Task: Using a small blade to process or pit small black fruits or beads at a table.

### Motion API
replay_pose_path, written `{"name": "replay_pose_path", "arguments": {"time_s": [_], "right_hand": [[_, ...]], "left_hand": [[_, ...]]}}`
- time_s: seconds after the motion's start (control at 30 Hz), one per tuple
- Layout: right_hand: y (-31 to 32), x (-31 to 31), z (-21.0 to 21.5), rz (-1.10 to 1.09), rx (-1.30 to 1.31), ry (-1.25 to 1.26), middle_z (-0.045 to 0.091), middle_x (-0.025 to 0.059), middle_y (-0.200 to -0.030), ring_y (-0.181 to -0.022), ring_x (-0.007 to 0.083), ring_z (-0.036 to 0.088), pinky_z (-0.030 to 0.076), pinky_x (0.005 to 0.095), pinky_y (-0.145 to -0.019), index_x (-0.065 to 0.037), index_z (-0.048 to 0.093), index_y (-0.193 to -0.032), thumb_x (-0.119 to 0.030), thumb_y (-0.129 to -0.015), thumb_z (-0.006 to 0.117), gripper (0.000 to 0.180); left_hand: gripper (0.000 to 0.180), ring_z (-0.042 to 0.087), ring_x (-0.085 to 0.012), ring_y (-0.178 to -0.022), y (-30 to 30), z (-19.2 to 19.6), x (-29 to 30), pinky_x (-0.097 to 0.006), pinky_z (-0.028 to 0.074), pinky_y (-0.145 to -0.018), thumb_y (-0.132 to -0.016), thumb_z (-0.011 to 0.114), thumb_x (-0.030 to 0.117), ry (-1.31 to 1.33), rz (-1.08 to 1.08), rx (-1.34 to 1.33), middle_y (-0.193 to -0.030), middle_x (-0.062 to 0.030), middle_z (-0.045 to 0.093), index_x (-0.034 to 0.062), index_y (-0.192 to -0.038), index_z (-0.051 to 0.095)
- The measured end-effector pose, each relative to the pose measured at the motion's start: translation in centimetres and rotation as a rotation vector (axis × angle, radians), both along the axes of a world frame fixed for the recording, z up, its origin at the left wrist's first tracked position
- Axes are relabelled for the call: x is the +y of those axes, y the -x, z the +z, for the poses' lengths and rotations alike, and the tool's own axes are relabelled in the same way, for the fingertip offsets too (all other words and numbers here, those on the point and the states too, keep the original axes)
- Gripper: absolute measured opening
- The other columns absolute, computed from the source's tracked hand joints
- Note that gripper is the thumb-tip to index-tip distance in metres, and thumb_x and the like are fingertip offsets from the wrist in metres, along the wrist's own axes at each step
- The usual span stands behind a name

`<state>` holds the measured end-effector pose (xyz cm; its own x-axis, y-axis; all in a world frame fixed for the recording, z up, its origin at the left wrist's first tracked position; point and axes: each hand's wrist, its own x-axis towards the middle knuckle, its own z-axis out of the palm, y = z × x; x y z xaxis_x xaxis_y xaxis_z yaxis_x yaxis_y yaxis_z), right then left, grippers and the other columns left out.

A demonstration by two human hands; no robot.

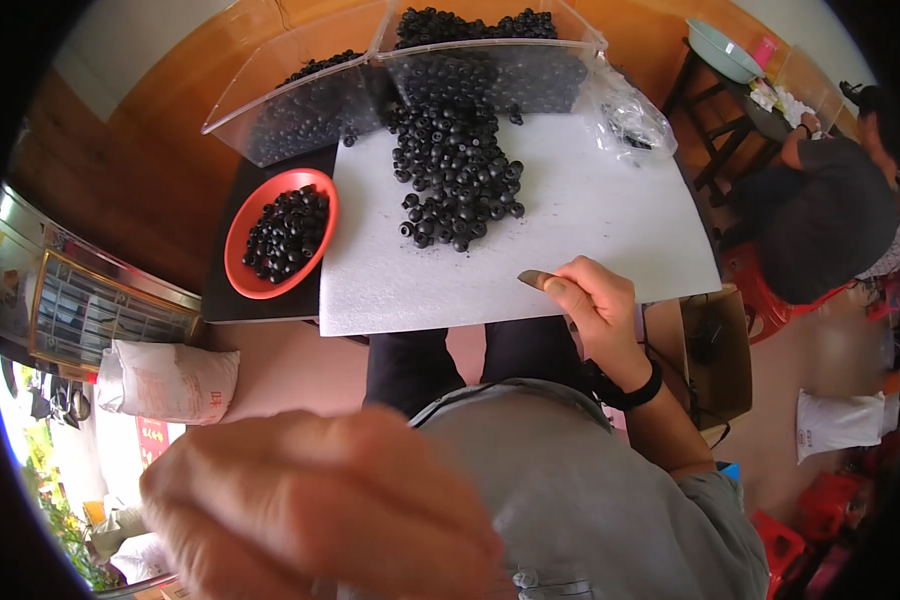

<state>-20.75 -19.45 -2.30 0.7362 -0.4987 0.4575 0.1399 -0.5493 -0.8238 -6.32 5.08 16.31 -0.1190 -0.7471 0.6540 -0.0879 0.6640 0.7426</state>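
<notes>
My right hand (598, 305) is closed round a small knife (536, 279), its short blade pointing left over the near part of the white foam sheet (610, 225). Close to the camera, my left hand (320, 505) looms large and blurred, its fingers curled together; whatever it may hold is hidden. A heap of small black balls (455, 180), some showing holes, spreads across the sheet. More black balls (288, 232) lie in an orange-red bowl (320, 262) at the left.
Behind the heap stand two clear plastic bins (490, 75) (270, 125) of black balls. A crumpled clear bag (632, 125) lies at the sheet's far right. An open cardboard box (725, 370) is below right. At the right, another person (820, 210) sits by a stool with a basin (722, 52).
</notes>
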Motion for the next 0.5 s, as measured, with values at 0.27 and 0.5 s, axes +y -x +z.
{"name": "replay_pose_path", "arguments": {"time_s": [0.27, 0.5], "right_hand": [[0.3, -0.1, 0.4, -0.033, 0.026, 0.037, 0.062, 0.0053, -0.073, -0.063, 0.0127, 0.051, 0.041, 0.0287, -0.059, 0.002, 0.067, -0.09, -0.016, -0.1, 0.073, 0.021], [-0.4, 0.6, 0.3, -0.03, 0.023, -0.001, 0.057, 0.0019, -0.071, -0.064, 0.009, 0.048, 0.038, 0.0266, -0.058, 0.002, 0.068, -0.091, -0.017, -0.102, 0.071, 0.022]], "left_hand": [[0.038, 0.066, -0.0321, -0.101, -3.0, -3.8, 9.7, -0.044, 0.05, -0.086, -0.101, 0.068, 0.035, -0.007, -0.642, 0.592, -0.132, -0.0233, 0.064, 0.0116, -0.13, 0.069], [0.024, 0.069, -0.0277, -0.089, -1.7, -6.1, 9.1, -0.039, 0.053, -0.074, -0.099, 0.072, 0.028, -0.077, -1.235, 1.154, -0.114, -0.0186, 0.069, 0.0087, -0.113, 0.071]]}}
